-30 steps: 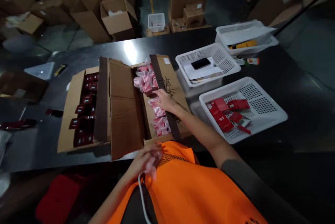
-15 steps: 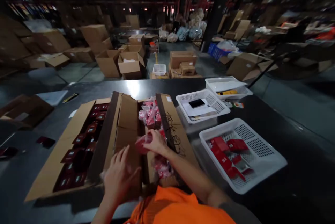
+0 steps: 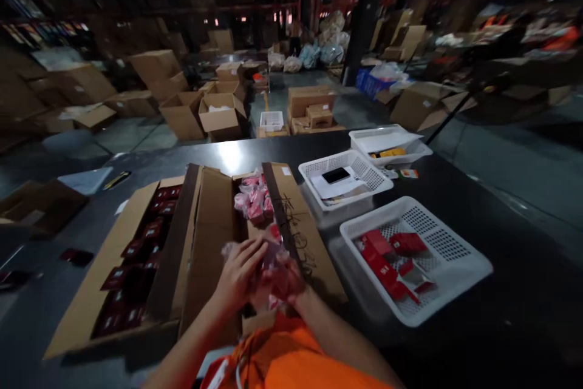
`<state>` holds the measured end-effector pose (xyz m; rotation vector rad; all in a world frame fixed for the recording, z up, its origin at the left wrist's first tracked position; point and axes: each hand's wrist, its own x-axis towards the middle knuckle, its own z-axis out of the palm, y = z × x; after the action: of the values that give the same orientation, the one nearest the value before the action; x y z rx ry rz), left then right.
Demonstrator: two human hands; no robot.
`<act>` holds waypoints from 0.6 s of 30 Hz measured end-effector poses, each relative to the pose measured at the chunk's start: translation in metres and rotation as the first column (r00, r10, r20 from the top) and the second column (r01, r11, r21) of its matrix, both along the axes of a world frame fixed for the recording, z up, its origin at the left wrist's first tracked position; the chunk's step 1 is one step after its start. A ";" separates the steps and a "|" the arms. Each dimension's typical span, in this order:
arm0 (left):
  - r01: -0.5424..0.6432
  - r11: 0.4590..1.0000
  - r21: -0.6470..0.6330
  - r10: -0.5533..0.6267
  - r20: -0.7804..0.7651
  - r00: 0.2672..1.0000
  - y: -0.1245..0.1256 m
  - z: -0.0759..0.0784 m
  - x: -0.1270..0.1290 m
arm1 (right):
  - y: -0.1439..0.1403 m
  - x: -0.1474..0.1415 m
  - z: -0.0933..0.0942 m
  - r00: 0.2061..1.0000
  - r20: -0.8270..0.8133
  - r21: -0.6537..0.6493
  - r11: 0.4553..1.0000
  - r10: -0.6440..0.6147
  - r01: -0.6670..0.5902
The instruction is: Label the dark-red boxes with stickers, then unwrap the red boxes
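Both my hands meet over the near end of an open cardboard box (image 3: 296,237) on the dark table (image 3: 501,219). My left hand (image 3: 239,273) and my right hand (image 3: 286,283) grip a small red item in clear plastic wrap (image 3: 268,270) between them. More pink-red wrapped packets (image 3: 252,201) lie farther back in the same box. To the left, a second open box (image 3: 118,243) holds rows of dark red cartons (image 3: 150,234).
A white perforated basket (image 3: 455,261) with red cartons sits at the right. Behind it another basket (image 3: 364,167) holds a phone on papers, and a third basket (image 3: 387,140) stands farther back. Cardboard boxes crowd the floor beyond the table.
My left hand has come up from my lap to join my right hand on a wrapped packet. The right hand drew back toward me, and my view lifted.
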<state>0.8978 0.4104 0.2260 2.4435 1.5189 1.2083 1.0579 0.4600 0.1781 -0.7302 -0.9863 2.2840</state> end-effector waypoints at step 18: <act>-0.627 0.772 -0.108 0.551 0.606 0.574 -0.044 0.006 0.020 | -0.022 -0.008 -0.004 0.980 -0.130 -0.126 0.978 0.151 -0.167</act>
<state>0.9176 0.3666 0.2320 1.2893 2.1020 1.9785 1.0494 0.4375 0.1739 -0.5783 -0.8673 2.5226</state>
